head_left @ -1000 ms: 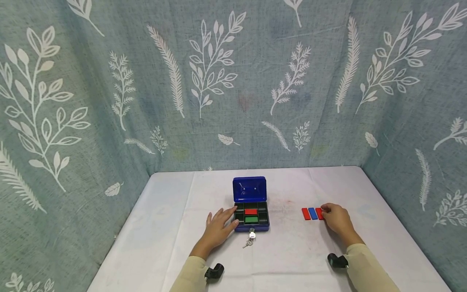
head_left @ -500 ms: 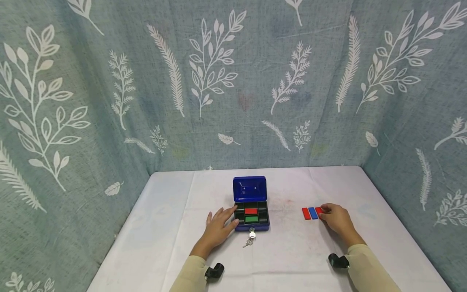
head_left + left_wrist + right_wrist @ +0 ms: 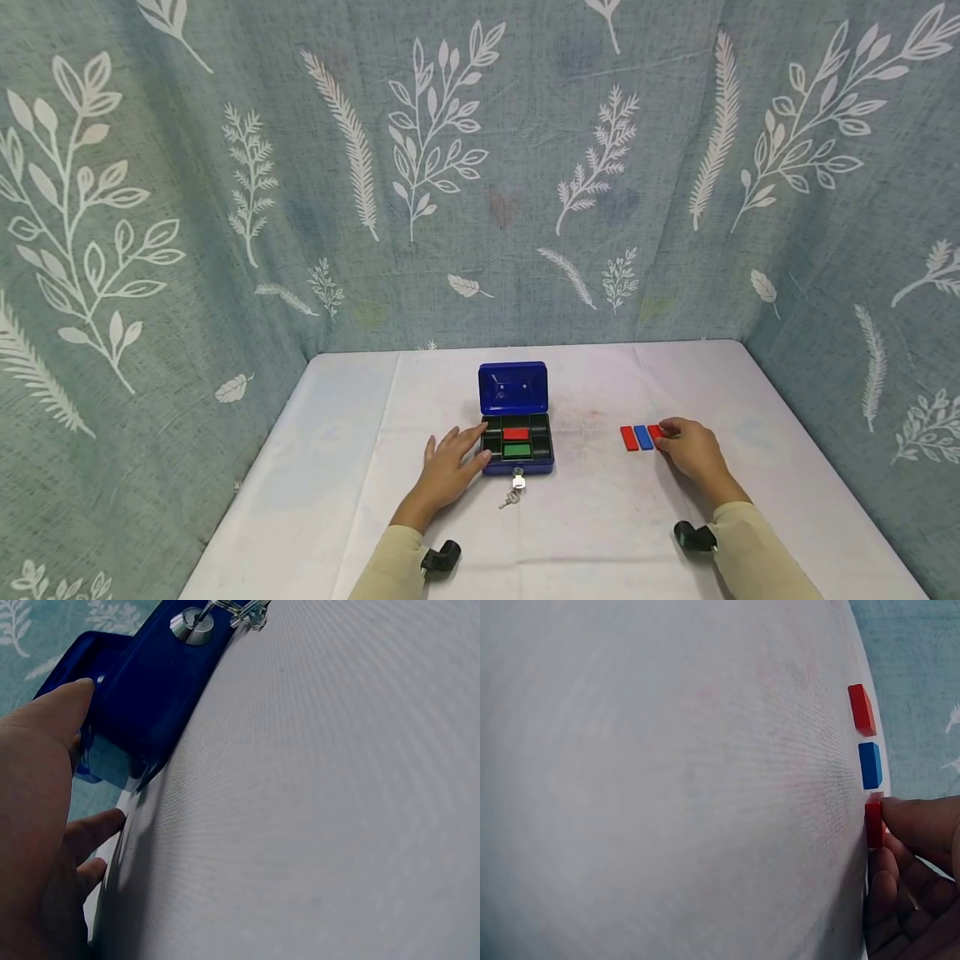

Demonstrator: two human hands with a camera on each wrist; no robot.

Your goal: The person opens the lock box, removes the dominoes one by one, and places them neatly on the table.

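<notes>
A blue cash box (image 3: 513, 388) stands on the table with its lid raised. Its black tray holds a red block (image 3: 515, 434) and a green block (image 3: 517, 451). My left hand (image 3: 446, 471) touches the left side of the box, fingers spread and thumb at the near left corner (image 3: 105, 712). To the right, three flat blocks lie in a row: a red block (image 3: 628, 438), a blue block (image 3: 643, 437) and a second red block (image 3: 874, 825) at the right end. Thumb and finger of my right hand (image 3: 697, 454) pinch that right-end red block, partly covering it.
Keys (image 3: 512, 498) hang from the lock (image 3: 518, 481) at the front of the box. A white cloth (image 3: 585, 533) covers the table. Patterned blue-grey curtains (image 3: 510, 275) enclose its back and sides.
My right thumb has shifted slightly left, over the near end of the right-end red block, covering more of it. The left hand and the cash box have stayed put.
</notes>
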